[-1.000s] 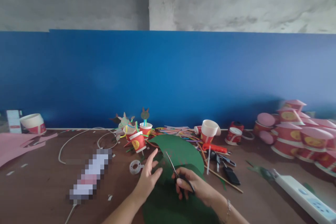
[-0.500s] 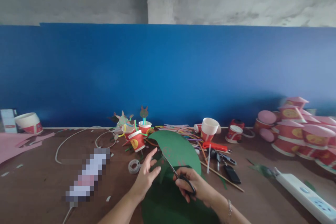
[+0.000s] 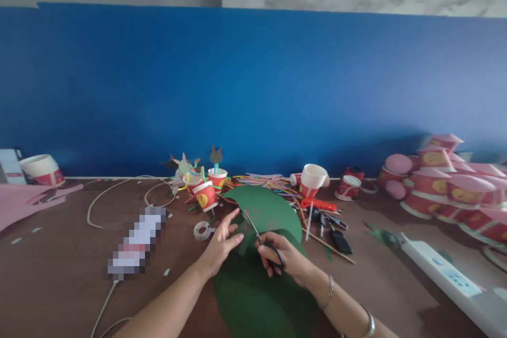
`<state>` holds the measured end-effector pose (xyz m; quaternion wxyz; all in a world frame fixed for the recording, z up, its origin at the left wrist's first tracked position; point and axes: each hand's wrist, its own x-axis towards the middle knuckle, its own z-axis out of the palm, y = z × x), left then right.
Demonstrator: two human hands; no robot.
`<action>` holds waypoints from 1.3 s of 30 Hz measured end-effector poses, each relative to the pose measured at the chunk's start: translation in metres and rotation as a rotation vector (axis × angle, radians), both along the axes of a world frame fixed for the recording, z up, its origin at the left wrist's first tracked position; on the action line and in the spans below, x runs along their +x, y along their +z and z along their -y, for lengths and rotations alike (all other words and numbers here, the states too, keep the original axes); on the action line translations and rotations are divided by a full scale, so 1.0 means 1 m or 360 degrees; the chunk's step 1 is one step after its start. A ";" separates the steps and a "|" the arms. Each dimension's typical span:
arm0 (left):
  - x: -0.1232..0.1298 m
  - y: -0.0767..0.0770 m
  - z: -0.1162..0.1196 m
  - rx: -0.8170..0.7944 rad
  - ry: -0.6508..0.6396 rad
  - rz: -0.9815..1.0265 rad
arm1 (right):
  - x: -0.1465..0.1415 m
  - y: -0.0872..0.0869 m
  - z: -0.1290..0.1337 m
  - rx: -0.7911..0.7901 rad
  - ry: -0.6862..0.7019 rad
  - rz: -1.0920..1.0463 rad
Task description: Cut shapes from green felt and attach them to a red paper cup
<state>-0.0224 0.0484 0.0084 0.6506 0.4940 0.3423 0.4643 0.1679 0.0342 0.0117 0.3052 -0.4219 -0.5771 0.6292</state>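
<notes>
Right hand (image 3: 282, 254): fingers closed around the black handles of the scissors (image 3: 253, 226), whose blades point far and left over the green paper (image 3: 265, 296). Left hand (image 3: 221, 245): fingers extended and open, thumb apart, at the left edge of that sheet; contact with it cannot be confirmed. The green paper lies on the brown counter (image 3: 63, 274), between and under the hands, its curved far end reaching toward the coloured strips (image 3: 273, 182).

Just left of the left hand sits a tape roll (image 3: 202, 231). Beyond it stand paper cups (image 3: 205, 196), red and white with a round yellow badge; the lettering appears too small to read. A white cup (image 3: 312, 178) with a red lower band stands right of the strips, behind an orange-red tool (image 3: 319, 204). Nearer lie keys with a black fob (image 3: 340, 241) and a thin wooden stick (image 3: 330, 245).

At far right, red cups with pink tops (image 3: 467, 190) are stacked; badges noted, wording illegible. The white power strip (image 3: 441, 269) lies nearer. At left, a pixelated item (image 3: 137, 243) shows no readable text.
</notes>
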 end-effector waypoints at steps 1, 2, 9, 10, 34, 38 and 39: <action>0.000 -0.001 0.000 0.0002 0.0013 0.0007 | 0.000 0.000 0.000 -0.0004 -0.0005 0.0011; 0.000 -0.001 -0.001 0.0000 0.0016 0.0020 | 0.000 0.001 0.000 -0.0005 -0.0006 0.0019; -0.002 -0.004 -0.001 -0.0034 -0.0050 0.0136 | 0.003 -0.001 -0.001 -0.0022 0.0024 0.0023; -0.002 -0.005 -0.001 -0.0037 -0.0050 0.0141 | 0.004 -0.001 -0.001 -0.0022 0.0033 0.0031; 0.003 -0.025 -0.015 -0.0269 0.0363 -0.0011 | 0.027 0.002 -0.005 -0.0072 0.0483 0.0471; 0.001 -0.029 -0.021 -0.0154 0.0468 0.0029 | 0.026 -0.002 -0.005 -0.0042 0.0378 0.0493; 0.000 -0.030 -0.022 -0.0140 0.0525 0.0068 | 0.025 -0.001 -0.004 -0.0040 0.0358 0.0482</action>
